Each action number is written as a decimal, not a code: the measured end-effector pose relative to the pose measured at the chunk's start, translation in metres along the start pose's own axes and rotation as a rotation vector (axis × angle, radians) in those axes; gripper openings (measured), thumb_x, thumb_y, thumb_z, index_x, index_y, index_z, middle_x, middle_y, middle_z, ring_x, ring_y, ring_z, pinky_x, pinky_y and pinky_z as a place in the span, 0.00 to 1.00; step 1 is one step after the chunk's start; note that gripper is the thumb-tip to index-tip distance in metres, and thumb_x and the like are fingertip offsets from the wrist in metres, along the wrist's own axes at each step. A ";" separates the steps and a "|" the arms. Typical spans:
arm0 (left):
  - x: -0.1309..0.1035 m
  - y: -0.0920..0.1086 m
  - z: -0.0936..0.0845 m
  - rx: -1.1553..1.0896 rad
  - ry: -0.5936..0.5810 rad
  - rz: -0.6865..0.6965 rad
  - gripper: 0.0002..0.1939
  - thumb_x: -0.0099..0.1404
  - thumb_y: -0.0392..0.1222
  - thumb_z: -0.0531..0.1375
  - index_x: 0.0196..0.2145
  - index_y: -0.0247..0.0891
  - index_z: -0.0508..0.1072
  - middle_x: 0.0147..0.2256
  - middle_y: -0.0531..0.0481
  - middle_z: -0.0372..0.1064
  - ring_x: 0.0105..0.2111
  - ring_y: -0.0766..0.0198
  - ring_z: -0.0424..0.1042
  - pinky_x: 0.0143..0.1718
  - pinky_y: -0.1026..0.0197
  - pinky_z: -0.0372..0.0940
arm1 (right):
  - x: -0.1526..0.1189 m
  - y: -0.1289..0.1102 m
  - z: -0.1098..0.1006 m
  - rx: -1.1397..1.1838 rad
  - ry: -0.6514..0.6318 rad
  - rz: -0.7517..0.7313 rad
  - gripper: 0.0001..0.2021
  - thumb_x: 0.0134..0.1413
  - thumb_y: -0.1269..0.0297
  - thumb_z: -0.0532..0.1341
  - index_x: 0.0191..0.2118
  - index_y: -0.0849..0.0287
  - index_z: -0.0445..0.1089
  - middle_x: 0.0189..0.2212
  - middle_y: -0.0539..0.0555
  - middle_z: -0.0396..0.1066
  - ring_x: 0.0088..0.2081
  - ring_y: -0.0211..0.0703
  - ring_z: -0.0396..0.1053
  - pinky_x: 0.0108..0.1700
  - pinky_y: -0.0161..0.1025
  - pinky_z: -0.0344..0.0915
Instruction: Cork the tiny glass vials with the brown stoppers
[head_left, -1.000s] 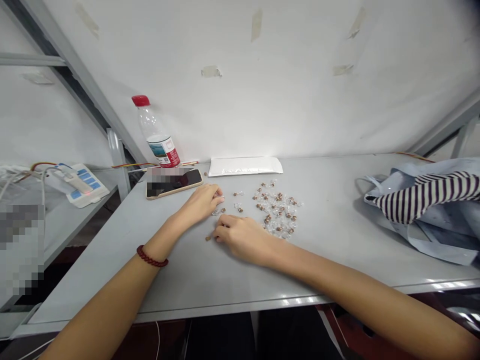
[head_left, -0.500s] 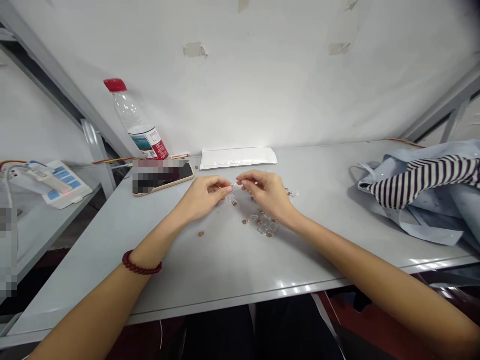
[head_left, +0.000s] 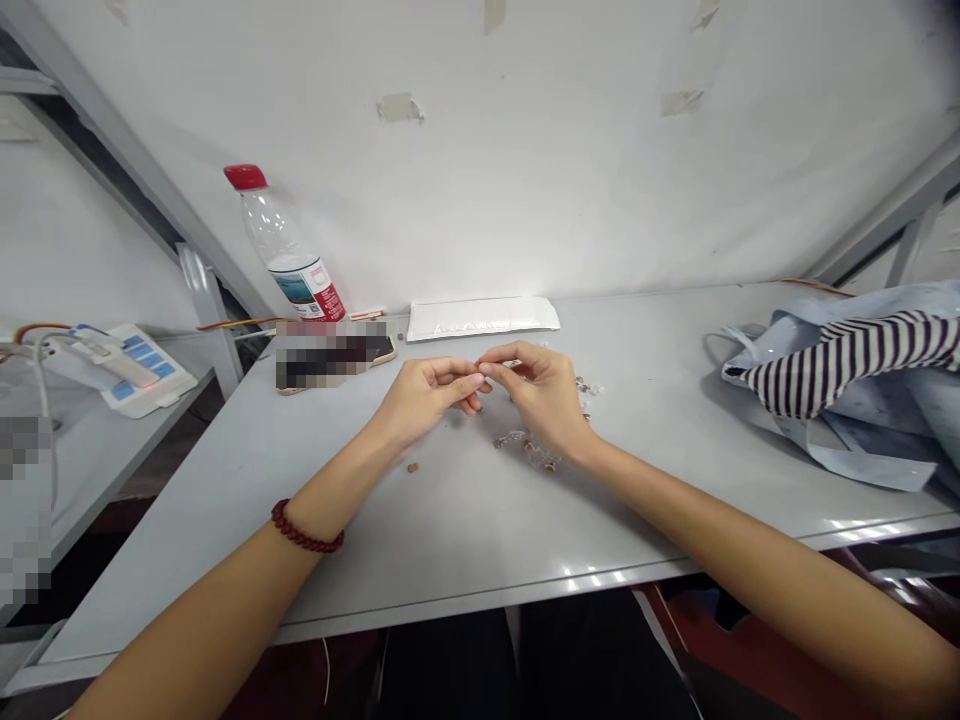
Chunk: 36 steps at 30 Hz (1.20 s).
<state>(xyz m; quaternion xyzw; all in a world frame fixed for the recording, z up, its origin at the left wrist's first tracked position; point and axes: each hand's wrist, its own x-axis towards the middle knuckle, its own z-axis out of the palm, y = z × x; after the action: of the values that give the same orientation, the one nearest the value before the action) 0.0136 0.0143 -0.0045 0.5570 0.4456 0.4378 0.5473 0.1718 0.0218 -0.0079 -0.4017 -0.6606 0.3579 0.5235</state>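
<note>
Above the middle of the desk my left hand and my right hand meet at the fingertips. Both are closed in a pinch around a tiny piece, mostly hidden by the fingers. A clear part showed between them a moment ago, and a brown spot shows just under the fingertips. Below my right hand lie several small clear pieces with brown cork-like ends. More such pieces lie beyond the right wrist. A loose brown cork-like bit rests left of them, under my left hand.
A white packet lies at the back by the wall. Left of it are a phone and a red-capped water bottle. Light blue and striped cloth covers the desk's right end. A power strip sits on the left-hand surface.
My fingertips have come together, and the clear piece that showed between them is now hidden. The whole view has shifted slightly to the right.
</note>
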 end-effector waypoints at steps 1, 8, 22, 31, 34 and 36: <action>0.000 0.000 0.000 -0.048 -0.007 -0.010 0.09 0.56 0.42 0.66 0.33 0.33 0.77 0.30 0.49 0.74 0.26 0.70 0.69 0.32 0.64 0.65 | -0.001 0.001 0.001 0.016 0.010 -0.002 0.05 0.54 0.70 0.61 0.30 0.58 0.75 0.30 0.50 0.76 0.33 0.38 0.72 0.39 0.38 0.66; -0.001 -0.002 -0.003 -0.201 -0.051 -0.065 0.08 0.54 0.39 0.67 0.31 0.32 0.79 0.30 0.47 0.74 0.25 0.70 0.67 0.30 0.65 0.64 | -0.009 0.008 0.006 -0.012 0.033 -0.183 0.06 0.55 0.71 0.59 0.32 0.57 0.74 0.33 0.51 0.75 0.36 0.38 0.71 0.38 0.37 0.65; 0.012 -0.008 -0.027 0.795 0.428 0.178 0.14 0.57 0.49 0.59 0.33 0.35 0.75 0.30 0.47 0.74 0.31 0.60 0.69 0.34 0.60 0.61 | 0.045 0.007 -0.064 -0.058 0.258 -0.010 0.05 0.50 0.67 0.61 0.30 0.61 0.74 0.29 0.54 0.75 0.31 0.40 0.70 0.34 0.39 0.65; 0.015 -0.013 -0.031 0.978 0.226 0.052 0.17 0.60 0.50 0.55 0.35 0.35 0.75 0.32 0.45 0.75 0.33 0.57 0.70 0.35 0.59 0.61 | 0.052 0.015 -0.100 -0.358 0.114 0.065 0.05 0.48 0.65 0.62 0.26 0.59 0.74 0.26 0.54 0.74 0.30 0.43 0.67 0.33 0.41 0.63; 0.013 -0.006 -0.031 0.964 0.139 0.016 0.18 0.60 0.52 0.55 0.36 0.35 0.75 0.34 0.45 0.75 0.33 0.57 0.70 0.34 0.59 0.61 | 0.049 0.015 -0.102 -0.488 -0.126 0.085 0.06 0.48 0.65 0.62 0.25 0.58 0.74 0.25 0.53 0.74 0.31 0.43 0.68 0.32 0.41 0.62; 0.011 -0.002 -0.031 0.951 0.086 -0.001 0.18 0.60 0.53 0.55 0.36 0.36 0.75 0.35 0.45 0.75 0.32 0.57 0.70 0.34 0.59 0.61 | 0.049 0.017 -0.105 -0.538 -0.236 0.102 0.06 0.48 0.65 0.63 0.25 0.58 0.74 0.26 0.53 0.74 0.31 0.43 0.69 0.32 0.40 0.62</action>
<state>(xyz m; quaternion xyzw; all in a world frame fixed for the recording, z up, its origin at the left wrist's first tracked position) -0.0145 0.0320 -0.0059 0.7268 0.6190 0.2079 0.2130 0.2705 0.0792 0.0169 -0.5143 -0.7670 0.2399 0.2992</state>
